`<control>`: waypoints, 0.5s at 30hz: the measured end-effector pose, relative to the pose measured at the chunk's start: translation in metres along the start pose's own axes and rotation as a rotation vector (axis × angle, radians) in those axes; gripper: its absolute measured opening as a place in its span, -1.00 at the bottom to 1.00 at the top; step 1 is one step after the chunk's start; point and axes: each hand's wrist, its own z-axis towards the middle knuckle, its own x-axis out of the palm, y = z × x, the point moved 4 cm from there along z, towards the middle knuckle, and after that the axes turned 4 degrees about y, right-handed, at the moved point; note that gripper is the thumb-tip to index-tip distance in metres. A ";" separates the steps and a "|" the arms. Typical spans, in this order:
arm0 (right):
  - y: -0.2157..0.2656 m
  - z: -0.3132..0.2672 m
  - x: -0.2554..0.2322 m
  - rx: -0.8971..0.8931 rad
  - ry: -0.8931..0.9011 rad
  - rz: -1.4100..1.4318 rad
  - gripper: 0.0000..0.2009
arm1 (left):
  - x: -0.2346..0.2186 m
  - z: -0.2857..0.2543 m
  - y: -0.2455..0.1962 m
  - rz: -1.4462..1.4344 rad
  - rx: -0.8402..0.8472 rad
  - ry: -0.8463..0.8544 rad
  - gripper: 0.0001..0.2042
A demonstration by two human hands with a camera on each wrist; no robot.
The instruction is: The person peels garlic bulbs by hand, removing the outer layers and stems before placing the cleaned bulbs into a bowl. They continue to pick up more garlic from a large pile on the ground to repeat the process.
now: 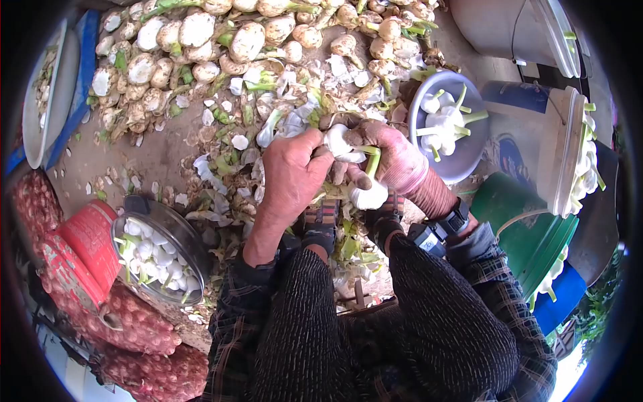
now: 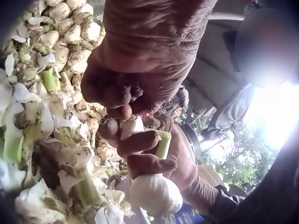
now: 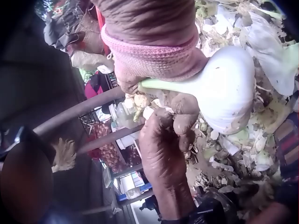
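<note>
My left hand [image 1: 293, 171] pinches a small white garlic bulb [image 1: 338, 141] from the left. My right hand [image 1: 395, 161], in a pink knit glove, meets it from the right. Its lower fingers curl round the green stalk [image 1: 372, 161] of a bigger peeled bulb [image 1: 370, 196], which hangs below the hand. In the left wrist view the left hand [image 2: 140, 60] is on top, with the right fingers [image 2: 145, 156] on the stalk [image 2: 163, 142] and the peeled bulb [image 2: 154, 193] below. The right wrist view shows the gloved right hand [image 3: 154, 51], that bulb [image 3: 226, 91] and the left hand [image 3: 163, 158].
A heap of unpeeled garlic [image 1: 201, 40] lies beyond the hands, and peels [image 1: 228, 161] litter the ground. A grey bowl [image 1: 469, 157] at right and a metal bowl [image 1: 187, 234] at left hold peeled bulbs. Red mesh sacks [image 1: 134, 335], a white bucket [image 1: 566, 154] and a green bucket [image 1: 529, 234] stand around.
</note>
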 end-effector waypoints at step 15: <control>0.005 -0.003 0.008 -0.607 0.158 -1.284 -0.50 | -0.002 -0.024 0.040 -0.364 -0.191 0.069 -0.63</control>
